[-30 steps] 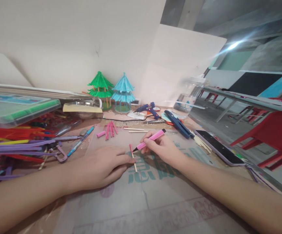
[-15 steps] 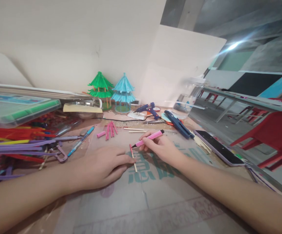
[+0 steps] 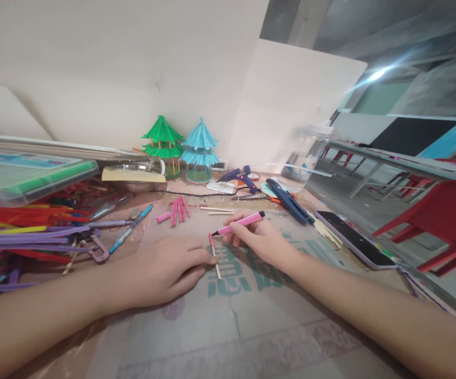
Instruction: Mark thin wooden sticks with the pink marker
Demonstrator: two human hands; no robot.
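Note:
My right hand (image 3: 257,239) grips a pink marker (image 3: 240,223) with its cap off, the dark tip at the far end of a thin wooden stick (image 3: 217,271). That end of the stick is coloured pink; the near part is bare wood. My left hand (image 3: 168,266) lies low over the sheet, its index finger and thumb closed on the stick's middle and holding it down. Several pink sticks (image 3: 180,210) and a pink marker cap (image 3: 163,217) lie beyond my left hand. Two plain sticks (image 3: 220,212) rest behind the marker.
Small green (image 3: 162,139) and blue pagoda models (image 3: 200,152) stand at the back, near a glue gun (image 3: 239,178). On the right are a navy stapler-like tool (image 3: 289,201), a phone (image 3: 354,239) and a clear jug (image 3: 303,158). Pipe cleaners (image 3: 34,239) crowd the left under a plastic case (image 3: 34,176).
The marker tip has shifted slightly up and left to the stick's far end. The stick has tilted a little, and my left hand has stayed on it.

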